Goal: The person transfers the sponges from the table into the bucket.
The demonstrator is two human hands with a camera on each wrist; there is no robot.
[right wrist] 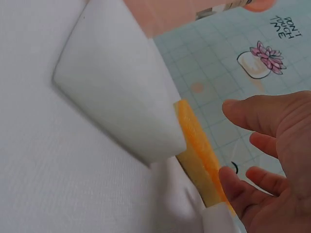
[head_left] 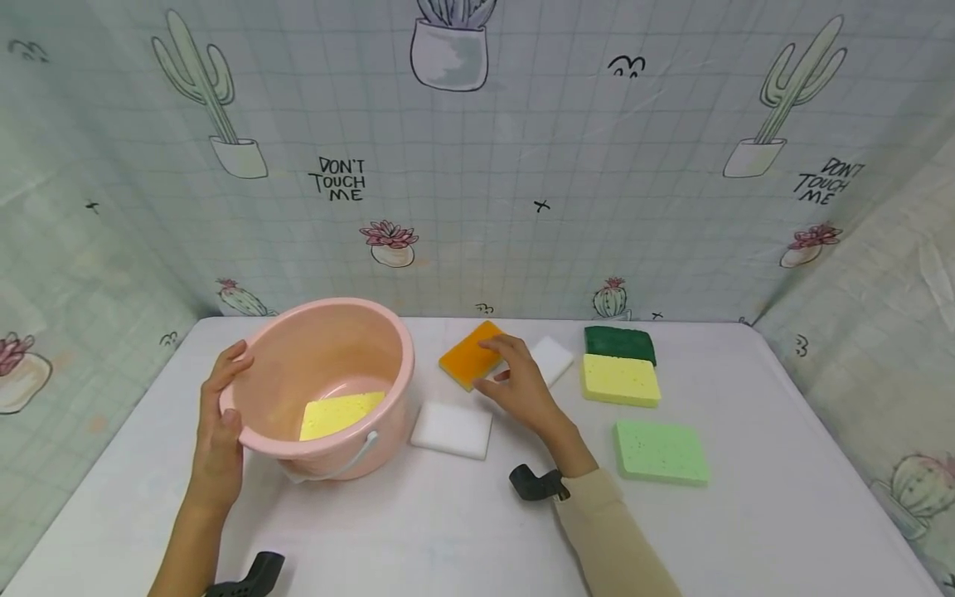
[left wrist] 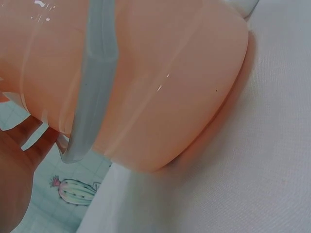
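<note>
Sleeve [head_left: 615, 539] outstretched | right hand [head_left: 524, 391] unclenched near orange sponge [head_left: 467, 358] | left hand [head_left: 218, 423] grips bucket [head_left: 392, 433]

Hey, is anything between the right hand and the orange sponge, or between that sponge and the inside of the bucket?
Nothing visible blocks the right hand from the orange sponge. Toward the inside, only the bucket's own raised side stands between; the nearer white sponge lies off the direct line.
</note>
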